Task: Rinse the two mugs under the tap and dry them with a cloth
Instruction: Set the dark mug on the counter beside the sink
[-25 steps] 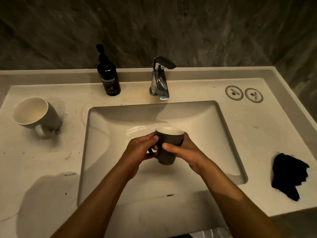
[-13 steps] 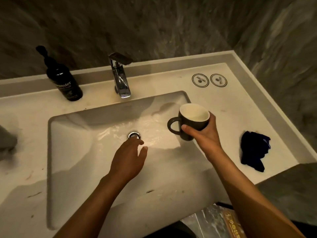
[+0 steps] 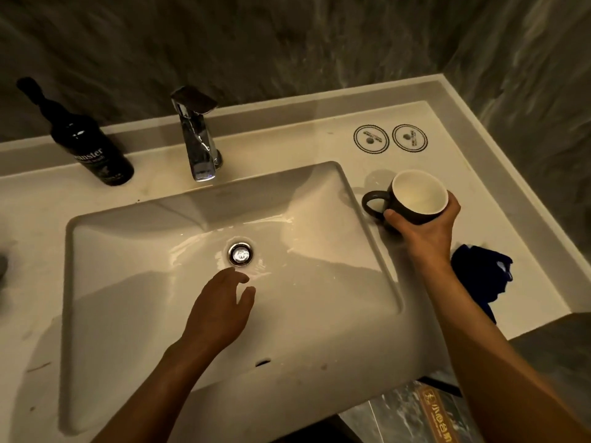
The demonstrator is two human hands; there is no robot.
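Observation:
My right hand (image 3: pixel 425 231) grips a dark mug (image 3: pixel 415 196) with a white inside, upright over the counter just right of the sink basin (image 3: pixel 134 282), its handle pointing left. My left hand (image 3: pixel 220 308) hovers over the basin near the drain (image 3: pixel 240 254), fingers apart and holding nothing. The chrome tap (image 3: pixel 198 139) stands behind the basin; no water runs from it. A dark blue cloth (image 3: pixel 479 276) lies crumpled on the counter behind my right wrist. The second mug is almost out of view at the left edge.
A black pump bottle (image 3: pixel 89 145) stands left of the tap. Two round printed coasters (image 3: pixel 390 138) lie at the back right of the counter. The basin floor is wet. Dark stone walls close off the back and right.
My right hand has carried the mug from over the basin's right edge to above the counter. My left hand stays over the drain. The view has shifted right.

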